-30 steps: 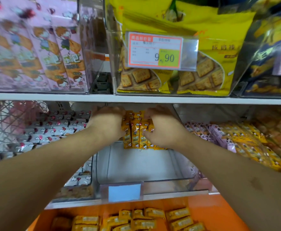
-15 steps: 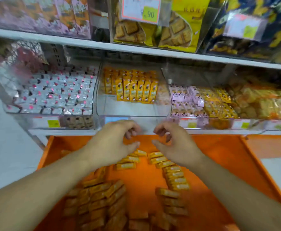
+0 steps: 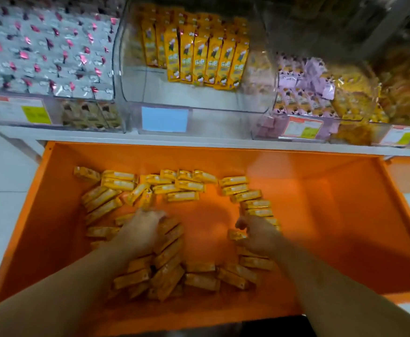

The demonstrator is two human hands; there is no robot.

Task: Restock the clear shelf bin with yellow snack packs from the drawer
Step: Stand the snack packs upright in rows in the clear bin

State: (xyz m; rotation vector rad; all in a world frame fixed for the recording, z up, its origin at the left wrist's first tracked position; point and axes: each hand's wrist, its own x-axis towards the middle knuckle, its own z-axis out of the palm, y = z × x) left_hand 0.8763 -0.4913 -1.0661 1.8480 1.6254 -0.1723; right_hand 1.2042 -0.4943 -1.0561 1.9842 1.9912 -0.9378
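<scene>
Though both palms face away from me and the fingertips are buried, I see my left hand curled down around yellow snack packs in the orange drawer, and my right hand pinching one pack at its thumb. Drawer's right half is bare floor, walls well apart from my wrists. On the far side, the clear shelf bin holds one upright row at its back; print is too blurred to read, and its blue tag is blank.
</scene>
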